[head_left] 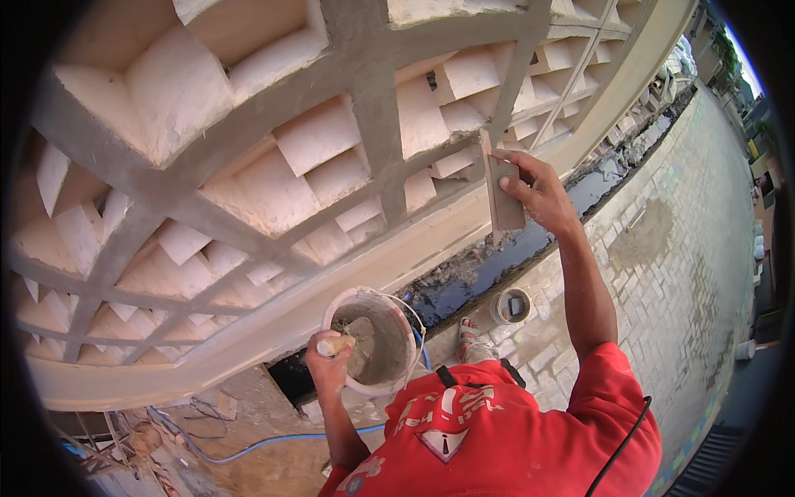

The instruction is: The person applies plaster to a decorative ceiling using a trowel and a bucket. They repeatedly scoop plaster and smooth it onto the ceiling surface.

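My right hand (538, 195) is closed on a flat, rectangular, mortar-grey float (503, 199). The float stands on edge beside the lower band of the openwork wall (377, 108), whose crossing ribs carry grey render. Whether it touches the wall I cannot tell. My left hand (329, 374) is at the near left side of a pale bucket (406, 352), closed round a short, pale handle (335, 345). The handle looks like a trowel's; its far end is hard to make out against the grey mortar (364, 358) inside the bucket.
A narrow ditch of dark water (505, 263) runs along the wall's foot. Right of it lies block paving (654, 265). A small bucket (512, 306) stands near my sandalled foot (468, 333). A blue hose (265, 443) crosses the ground at lower left, near rubble.
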Demonstrator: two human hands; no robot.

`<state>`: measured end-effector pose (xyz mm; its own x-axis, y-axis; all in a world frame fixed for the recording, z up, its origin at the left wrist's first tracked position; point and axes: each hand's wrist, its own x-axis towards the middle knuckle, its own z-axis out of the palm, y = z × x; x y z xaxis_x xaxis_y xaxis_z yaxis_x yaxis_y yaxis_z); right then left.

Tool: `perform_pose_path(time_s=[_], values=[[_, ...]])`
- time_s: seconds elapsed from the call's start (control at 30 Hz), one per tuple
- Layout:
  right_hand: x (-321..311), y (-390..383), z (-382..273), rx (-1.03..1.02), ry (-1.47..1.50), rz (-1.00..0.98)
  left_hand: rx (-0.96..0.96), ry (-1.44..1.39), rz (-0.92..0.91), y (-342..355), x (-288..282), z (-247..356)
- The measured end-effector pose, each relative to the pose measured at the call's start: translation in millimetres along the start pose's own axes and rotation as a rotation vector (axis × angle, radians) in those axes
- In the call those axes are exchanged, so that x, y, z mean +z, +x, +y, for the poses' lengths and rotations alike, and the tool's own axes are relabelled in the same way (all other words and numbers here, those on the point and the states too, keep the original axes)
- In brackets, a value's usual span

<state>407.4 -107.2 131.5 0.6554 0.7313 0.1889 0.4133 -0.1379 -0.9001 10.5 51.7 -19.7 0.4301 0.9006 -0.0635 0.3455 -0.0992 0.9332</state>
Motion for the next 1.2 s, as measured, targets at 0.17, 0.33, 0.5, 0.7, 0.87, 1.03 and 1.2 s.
perform_pose_path(time_s=[0.17,0.33,0.5,0.7,0.87,1.03,1.2], values=[[34.7,-2.1,24.5,-0.228,-0.131,0.215,-0.075,-0.055,0.001,-1.8,-0.4,4.9],[64.6,9.6,42.7,-0.281,-0.237,0.384,-0.015,0.029,0.003,-4.0,-3.0,-9.4],[79.9,19.0,46.4,-0.367,-0.309,0.468,-0.02,0.022,0.022,-8.0,-8.5,-19.9],[85.8,13.3,79.6,-0.361,-0.502,0.457,-0.074,-0.014,0.029,-13.0,-9.1,-9.3],[81.2,-0.6,68.7,-0.316,-0.299,0.512,-0.033,0.005,0.048,-13.2,-12.3,-10.6],[88.4,12.5,47.0,-0.325,-0.21,0.523,-0.062,-0.012,0.032,-11.9,-11.3,-4.9],[115.3,7.7,72.7,-0.277,-0.325,0.449,-0.02,0.025,0.011,-9.3,-8.2,0.7]])
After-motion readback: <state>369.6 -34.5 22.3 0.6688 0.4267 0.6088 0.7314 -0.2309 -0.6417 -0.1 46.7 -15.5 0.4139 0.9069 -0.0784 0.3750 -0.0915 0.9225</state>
